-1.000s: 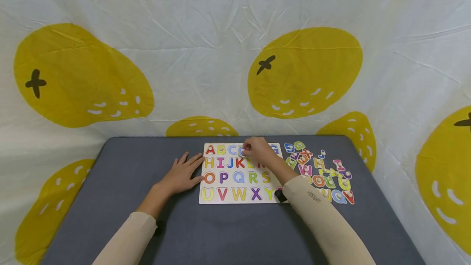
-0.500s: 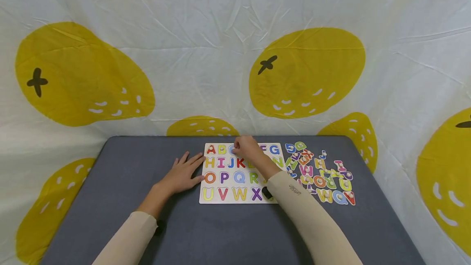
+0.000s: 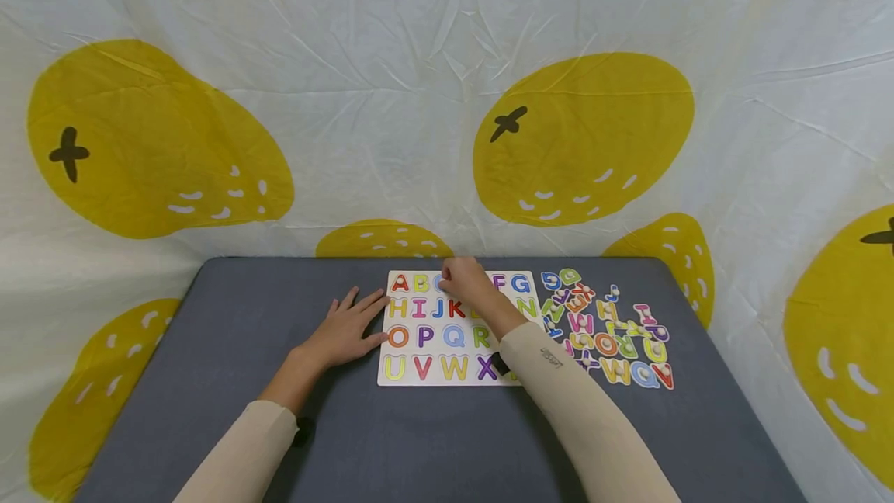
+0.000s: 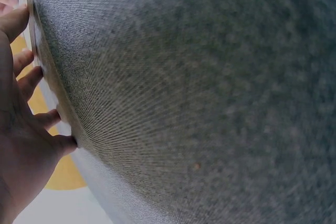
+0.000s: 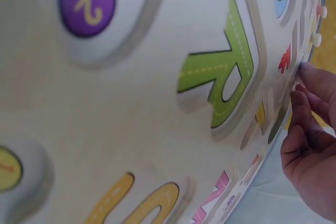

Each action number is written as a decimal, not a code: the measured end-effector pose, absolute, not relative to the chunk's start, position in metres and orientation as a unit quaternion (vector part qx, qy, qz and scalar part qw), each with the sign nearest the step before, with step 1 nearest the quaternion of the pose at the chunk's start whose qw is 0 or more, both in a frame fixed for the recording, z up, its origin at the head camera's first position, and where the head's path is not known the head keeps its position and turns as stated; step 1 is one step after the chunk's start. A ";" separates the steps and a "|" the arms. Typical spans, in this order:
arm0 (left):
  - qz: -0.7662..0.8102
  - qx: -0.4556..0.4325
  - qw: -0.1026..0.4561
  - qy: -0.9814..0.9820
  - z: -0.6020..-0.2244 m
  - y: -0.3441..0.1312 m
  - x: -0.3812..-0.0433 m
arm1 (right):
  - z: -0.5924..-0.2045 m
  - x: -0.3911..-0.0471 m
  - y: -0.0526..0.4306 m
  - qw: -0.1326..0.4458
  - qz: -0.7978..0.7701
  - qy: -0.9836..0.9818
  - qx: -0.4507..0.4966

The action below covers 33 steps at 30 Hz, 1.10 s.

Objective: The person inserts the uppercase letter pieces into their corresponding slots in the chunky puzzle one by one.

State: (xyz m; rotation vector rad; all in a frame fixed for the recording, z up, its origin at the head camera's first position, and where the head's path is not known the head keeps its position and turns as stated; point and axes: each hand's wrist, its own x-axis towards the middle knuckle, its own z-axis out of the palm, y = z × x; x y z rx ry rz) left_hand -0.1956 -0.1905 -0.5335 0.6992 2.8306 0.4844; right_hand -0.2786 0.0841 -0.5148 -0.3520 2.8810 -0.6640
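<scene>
A white alphabet puzzle board (image 3: 436, 352) lies on the dark table, with coloured letter slots in rows. My left hand (image 3: 345, 334) rests flat at its left edge, fingers spread; the left wrist view shows the fingertips (image 4: 67, 144) against the tabletop. Over the top row, my right hand (image 3: 468, 282) pinches the light blue letter C piece (image 3: 438, 283) at the C slot, its curled fingers hiding most of it. To the left, the A piece (image 3: 400, 282) and B piece (image 3: 421, 282) sit in their slots, pegs up. In the right wrist view, the right hand's fingertips (image 5: 305, 69) are right at the board.
Right of the board lies a loose, overlapping spread of pegged letter pieces, among them an orange O (image 3: 606, 345), a light blue Q (image 3: 644, 375) and a red A (image 3: 662, 376). A fabric backdrop (image 3: 391, 154) with yellow fruit prints hangs behind the table (image 3: 349, 441).
My right hand has moved left along the top row with the light blue piece, stopping at the C slot, and shifted only slightly in the last half second. The left hand has stayed put.
</scene>
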 end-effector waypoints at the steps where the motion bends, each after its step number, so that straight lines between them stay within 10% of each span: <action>1: 0.164 0.235 0.093 0.953 -0.533 -0.190 -0.195 | -0.515 -0.279 0.084 0.083 -0.221 0.965 -0.117; 33: 0.154 0.227 0.106 0.956 -0.535 -0.189 -0.197 | -0.485 -0.261 0.226 0.022 -0.352 0.928 -0.116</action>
